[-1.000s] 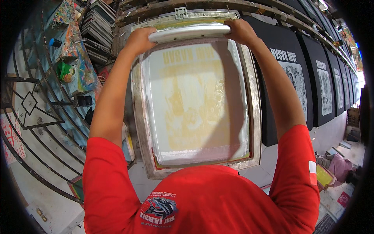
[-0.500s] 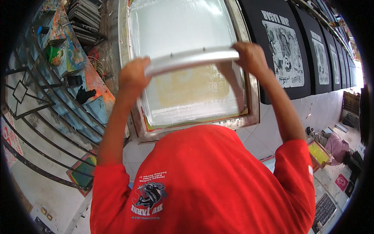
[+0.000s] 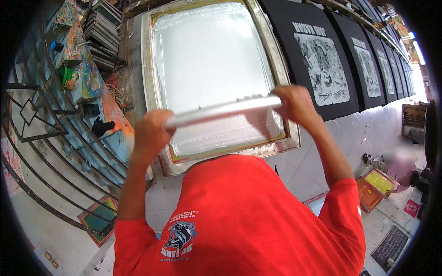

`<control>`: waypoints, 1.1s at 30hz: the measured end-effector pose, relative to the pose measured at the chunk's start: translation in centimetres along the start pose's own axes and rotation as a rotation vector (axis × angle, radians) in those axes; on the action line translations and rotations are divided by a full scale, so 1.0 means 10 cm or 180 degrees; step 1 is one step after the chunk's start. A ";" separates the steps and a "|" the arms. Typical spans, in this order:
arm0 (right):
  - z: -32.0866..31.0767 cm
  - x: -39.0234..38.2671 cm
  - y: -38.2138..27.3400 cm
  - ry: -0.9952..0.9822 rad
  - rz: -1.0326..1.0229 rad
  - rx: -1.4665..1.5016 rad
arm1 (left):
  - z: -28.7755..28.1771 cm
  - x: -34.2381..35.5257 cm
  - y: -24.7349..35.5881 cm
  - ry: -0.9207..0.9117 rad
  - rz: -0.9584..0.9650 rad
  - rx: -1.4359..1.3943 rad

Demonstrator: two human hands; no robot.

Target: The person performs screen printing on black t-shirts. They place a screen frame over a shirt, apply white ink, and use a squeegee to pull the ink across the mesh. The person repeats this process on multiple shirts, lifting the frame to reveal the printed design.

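Note:
A silver squeegee bar (image 3: 223, 110) lies across a screen-printing frame (image 3: 148, 64), held at its two ends. My left hand (image 3: 154, 131) is closed round the left end. At the right end my right hand (image 3: 294, 103) grips the bar, a little farther from me than the left. White ink (image 3: 207, 60) covers the mesh on both the far and near sides of the squeegee. The squeegee's lower edge is mostly hidden under the bar, and what lies beneath the screen does not show.
Black shirts with white prints (image 3: 322, 69) lie in a row to the right. On the left stand curved metal bars (image 3: 69, 161), a paint-stained bench (image 3: 87, 69) and stacked frames (image 3: 102, 34). A person (image 3: 400, 161) sits on the floor at the far right, near coloured screens (image 3: 380, 181).
Both hands have drawn the squeegee nearer to me. The yellowish pattern visible on the near mesh before is now covered in white. The view has shifted slightly.

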State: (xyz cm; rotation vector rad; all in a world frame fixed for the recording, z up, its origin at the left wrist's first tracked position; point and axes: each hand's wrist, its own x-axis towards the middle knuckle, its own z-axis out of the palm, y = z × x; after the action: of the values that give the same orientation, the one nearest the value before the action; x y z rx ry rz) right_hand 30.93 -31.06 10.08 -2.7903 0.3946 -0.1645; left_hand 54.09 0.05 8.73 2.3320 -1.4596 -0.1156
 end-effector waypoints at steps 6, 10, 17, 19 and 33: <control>-0.07 1.64 0.65 0.0490 -0.0120 -0.0365 | -0.20 1.60 -0.59 0.0246 -0.0061 0.0056; -0.08 2.51 1.01 0.0539 -0.0037 -0.0639 | -0.10 2.45 -1.06 0.0365 -0.0142 0.0261; 0.15 3.04 1.43 0.0550 -0.0083 -0.0578 | 0.17 3.13 -1.45 0.0121 -0.0226 0.0103; 0.16 3.01 1.53 0.0426 -0.0060 -0.0689 | 0.24 3.20 -1.42 0.0274 -0.0015 0.0207; 0.40 0.35 0.23 0.0457 0.0908 -0.0500 | 0.35 2.21 -0.73 -0.0496 0.0862 0.0022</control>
State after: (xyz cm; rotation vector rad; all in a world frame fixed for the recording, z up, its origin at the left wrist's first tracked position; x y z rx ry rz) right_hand 34.35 -33.03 5.77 -2.8421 0.8686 -0.2784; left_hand 69.34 -17.56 5.77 2.1463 -1.8388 -0.2218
